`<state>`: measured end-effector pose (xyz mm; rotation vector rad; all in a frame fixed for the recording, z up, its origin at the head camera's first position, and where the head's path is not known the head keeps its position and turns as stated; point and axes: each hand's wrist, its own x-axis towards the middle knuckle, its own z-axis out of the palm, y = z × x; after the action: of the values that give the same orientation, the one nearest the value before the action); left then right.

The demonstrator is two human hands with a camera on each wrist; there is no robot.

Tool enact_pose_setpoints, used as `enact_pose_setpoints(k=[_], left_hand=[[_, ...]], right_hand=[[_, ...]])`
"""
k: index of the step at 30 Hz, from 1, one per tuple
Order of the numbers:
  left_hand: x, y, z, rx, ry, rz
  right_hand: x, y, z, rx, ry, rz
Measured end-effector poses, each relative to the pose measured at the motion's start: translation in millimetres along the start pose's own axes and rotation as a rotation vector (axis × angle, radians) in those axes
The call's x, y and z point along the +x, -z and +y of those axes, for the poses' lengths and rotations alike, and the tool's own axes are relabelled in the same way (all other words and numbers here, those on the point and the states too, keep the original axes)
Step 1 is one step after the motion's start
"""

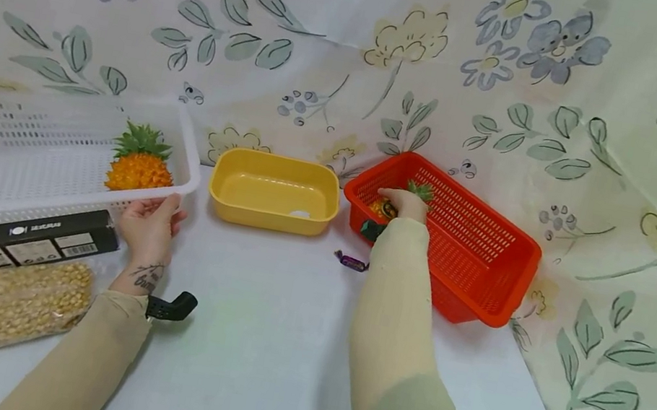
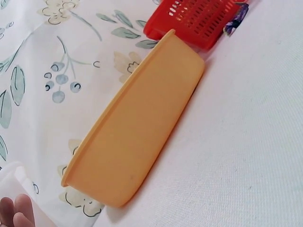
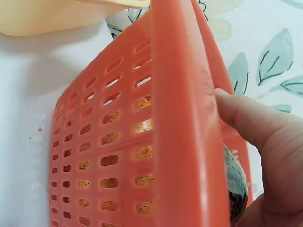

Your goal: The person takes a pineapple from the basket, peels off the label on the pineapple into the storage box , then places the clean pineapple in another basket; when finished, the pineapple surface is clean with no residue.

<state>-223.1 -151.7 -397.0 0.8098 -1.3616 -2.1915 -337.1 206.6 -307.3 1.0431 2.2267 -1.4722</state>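
The white basket (image 1: pixel 191 150) is gripped by the left hand (image 1: pixel 149 230), apparently for steadying; a packet (image 3: pixel 236 183) is pinched by the right hand (image 1: pixel 409 204).

Left basket (image 1: pixel 49 145), tub (image 1: pixel 267 218), right basket (image 1: pixel 479 250) across bench (image 1: pixel 252 338); pineapple (image 1: pixel 139 170) in each basket. Candy (image 1: pixel 351 262) before right basket. Box (image 1: pixel 34 243) before left basket, grain bag (image 1: pixel 14 303) before box.

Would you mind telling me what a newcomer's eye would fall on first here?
Probably the bright red basket on the right, with the right hand at its left end. Next, perhaps, the orange, green-crowned pineapple in the right end of the white basket, whose rim the left hand holds. A yellow tub stands between the baskets.
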Motion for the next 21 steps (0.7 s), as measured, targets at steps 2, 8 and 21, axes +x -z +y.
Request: enact_pose_setpoints(k=[2,8,21], left_hand=[[0.5,-1.0,0.4,-0.005,0.0,-0.001],[0.1,-2.8,0.4,-0.004,-0.015,-0.004],[-2.0,-0.3,1.1,0.015,-0.03,-0.007]], right_hand=[[-7.9,2,-3,-0.018,-0.007,0.002],[-21.4,6,-7,-0.136,0.012,0.023],[27.8,2,-10,-0.137,0.005,-0.082]])
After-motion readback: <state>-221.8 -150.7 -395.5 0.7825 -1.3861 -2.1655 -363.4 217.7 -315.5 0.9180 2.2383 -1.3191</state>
